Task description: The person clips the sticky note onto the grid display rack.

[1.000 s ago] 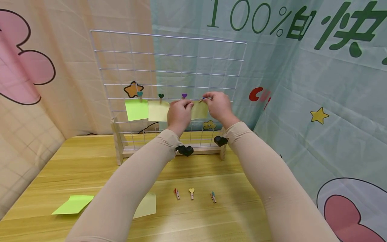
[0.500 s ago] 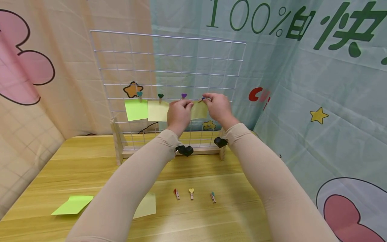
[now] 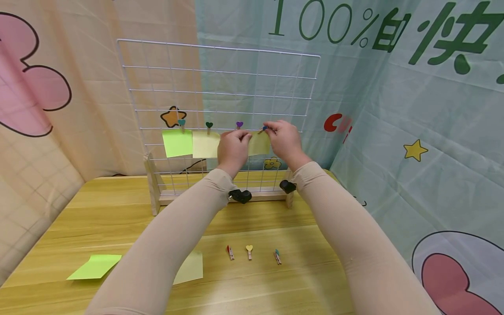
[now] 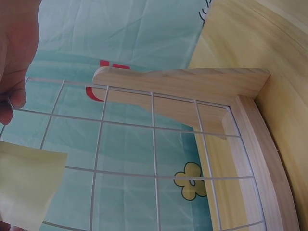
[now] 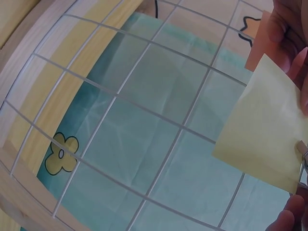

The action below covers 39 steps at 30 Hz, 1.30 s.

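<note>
My left hand pinches the left edge of a pale yellow sticky note against the white wire grid. At the note's upper right corner my right hand pinches a small wooden clothespin with a blue top. In the right wrist view the clothespin's tip lies over the note's edge. To the left, a green note and a cream note hang from heart-topped clothespins. A purple-heart clothespin stands above my left hand, which mostly hides an orange note.
On the wooden table lie a red clothespin, a yellow-heart clothespin and a blue one. A green note and a cream note lie near my left forearm. Wooden feet support the grid.
My right hand shifts very slightly at the note's corner with the clothespin, and its wrist drops a little. My left hand stays in place on the note.
</note>
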Available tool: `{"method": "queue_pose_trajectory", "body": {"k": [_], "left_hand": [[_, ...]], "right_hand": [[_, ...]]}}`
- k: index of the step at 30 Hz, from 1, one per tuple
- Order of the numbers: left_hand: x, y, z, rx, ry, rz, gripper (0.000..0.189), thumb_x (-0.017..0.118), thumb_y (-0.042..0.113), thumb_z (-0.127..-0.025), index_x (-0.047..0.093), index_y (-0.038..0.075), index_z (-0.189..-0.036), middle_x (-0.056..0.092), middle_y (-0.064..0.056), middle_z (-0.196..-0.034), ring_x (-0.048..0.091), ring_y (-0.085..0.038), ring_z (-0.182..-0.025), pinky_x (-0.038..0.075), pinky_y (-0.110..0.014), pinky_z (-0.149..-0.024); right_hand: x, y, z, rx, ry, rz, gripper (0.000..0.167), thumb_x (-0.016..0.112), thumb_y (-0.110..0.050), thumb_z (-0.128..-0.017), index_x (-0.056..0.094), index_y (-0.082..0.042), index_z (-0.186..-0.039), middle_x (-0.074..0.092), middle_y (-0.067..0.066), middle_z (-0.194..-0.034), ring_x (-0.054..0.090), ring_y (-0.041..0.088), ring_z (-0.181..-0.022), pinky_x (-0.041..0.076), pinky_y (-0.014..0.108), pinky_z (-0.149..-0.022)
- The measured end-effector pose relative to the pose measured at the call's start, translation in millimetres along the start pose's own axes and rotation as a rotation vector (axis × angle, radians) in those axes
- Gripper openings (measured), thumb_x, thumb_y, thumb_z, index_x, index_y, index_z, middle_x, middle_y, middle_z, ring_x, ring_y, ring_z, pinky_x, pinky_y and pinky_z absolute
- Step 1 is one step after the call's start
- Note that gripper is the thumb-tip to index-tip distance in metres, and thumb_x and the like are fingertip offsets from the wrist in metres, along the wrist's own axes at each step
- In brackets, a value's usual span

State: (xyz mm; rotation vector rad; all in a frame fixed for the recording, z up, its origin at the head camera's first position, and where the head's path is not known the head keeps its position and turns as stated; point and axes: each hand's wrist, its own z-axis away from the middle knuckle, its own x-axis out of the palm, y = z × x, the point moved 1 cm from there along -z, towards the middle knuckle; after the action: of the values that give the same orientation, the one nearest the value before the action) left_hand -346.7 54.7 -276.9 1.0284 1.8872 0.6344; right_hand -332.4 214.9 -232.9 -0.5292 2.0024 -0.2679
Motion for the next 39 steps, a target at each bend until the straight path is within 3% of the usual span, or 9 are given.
{"method": "queue_pose_trajectory", "body": {"k": [6,18,31,39], "left_hand": [[-0.3,0.6,-0.1,0.006,0.008,0.002,0.027,0.064,0.034,-0.106,0.081,0.016,-0.117,0.08,-0.002,-0.113,0.073,-0.022,-0.09,0.055,-0.039,-0.075],[-0.9,0.8,0.1,-0.017,-0.014,0.008,0.027,0.064,0.035,-0.106,0.08,0.017,-0.118,0.08,-0.001,-0.114,0.072,-0.02,-0.091,0.054,-0.037,-0.074],[-0.5,1.1,0.6,-0.022,-0.021,0.028,0.027,0.064,0.035,-0.106,0.08,0.017,-0.118,0.08,-0.001,-0.114,0.072,-0.02,-0.092,0.056,-0.037,-0.076],[-0.7,1.1,1.5,-0.027,-0.03,0.032,0.028,0.064,0.035,-0.107,0.08,0.017,-0.119,0.08,-0.001,-0.115,0.072,-0.02,-0.092,0.057,-0.037,-0.076]], "right_hand": [[-0.2,0.4,-0.8,0.008,-0.011,-0.007,0.034,0.056,-0.025,-0.111,0.068,-0.019,-0.142,0.07,0.008,-0.139,0.065,0.028,-0.129,0.056,0.044,-0.1],[1.7,0.0,-0.3,0.028,-0.036,-0.027,0.037,0.052,-0.026,-0.112,0.063,-0.022,-0.147,0.067,0.01,-0.136,0.066,0.029,-0.104,0.054,0.04,-0.08],[-0.4,-2.0,-2.1,0.057,-0.121,-0.056,0.042,0.043,-0.021,-0.115,0.055,-0.025,-0.155,0.06,0.012,-0.14,0.058,0.028,-0.1,0.048,0.037,-0.075],[-3.0,-4.5,-3.9,0.081,-0.17,-0.047,0.044,0.04,-0.02,-0.115,0.052,-0.028,-0.156,0.057,0.013,-0.144,0.058,0.029,-0.106,0.048,0.038,-0.077]]}}
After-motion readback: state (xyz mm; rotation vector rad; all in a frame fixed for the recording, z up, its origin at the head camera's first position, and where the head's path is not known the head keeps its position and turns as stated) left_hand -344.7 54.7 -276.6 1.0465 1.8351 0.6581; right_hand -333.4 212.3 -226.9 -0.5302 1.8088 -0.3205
